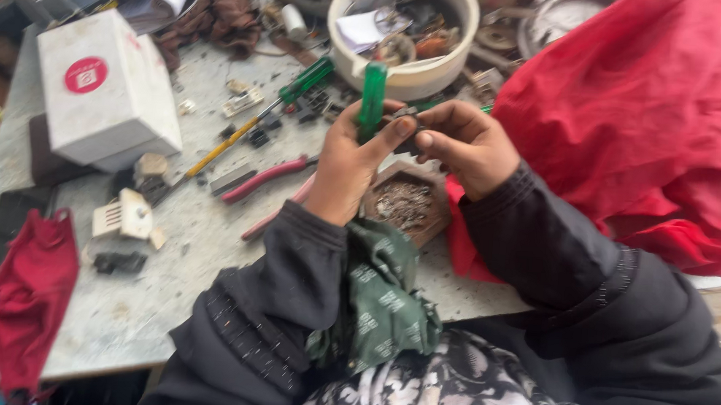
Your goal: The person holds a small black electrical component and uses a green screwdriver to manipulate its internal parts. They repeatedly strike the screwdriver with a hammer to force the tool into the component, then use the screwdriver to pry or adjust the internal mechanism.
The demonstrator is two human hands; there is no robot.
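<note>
My left hand point(350, 164) grips a green-handled screwdriver point(372, 98) upright above the worktable. My right hand point(469, 144) pinches a small dark part point(408, 130) against the screwdriver's lower end; the tip is hidden by my fingers. Both hands meet over a small brown wooden tray point(437, 220) holding several tiny metal bits. Both forearms wear dark sleeves.
A second green-handled screwdriver with a yellow shaft point(265, 111) and red-handled pliers point(265, 177) lie left of my hands. A white round bowl point(411, 79) of parts stands behind. A white box point(106, 87), a red face mask point(28, 298) and red cloth point(654, 121) flank the grey table point(133, 313).
</note>
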